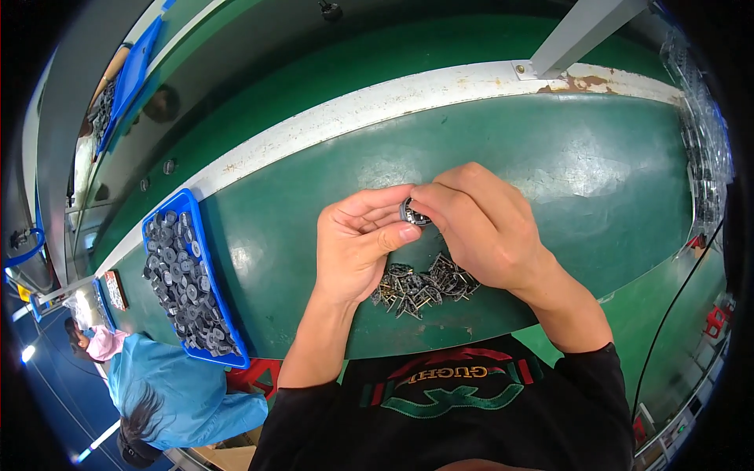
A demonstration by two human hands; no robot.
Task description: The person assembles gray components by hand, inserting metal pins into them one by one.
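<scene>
Between my two hands, above the green tabletop, is a small round black-and-grey part (412, 213) with fine detail on its face. My left hand (355, 243) pinches its left side between thumb and fingers. My right hand (487, 228) is closed over the part's right side, fingertips against it; whether a smaller piece is in those fingers is hidden. Just below the hands lies a loose pile of small dark parts with thin metal pins (424, 286). To the left stands a blue tray (206, 251) heaped with round dark grey parts (182, 279).
A white, chipped rail (345, 118) runs along the bench's far edge, with a grey metal post (577, 39) at right. Clear plastic trays (703, 149) are stacked at the far right. A person in a blue smock (177, 388) sits at lower left.
</scene>
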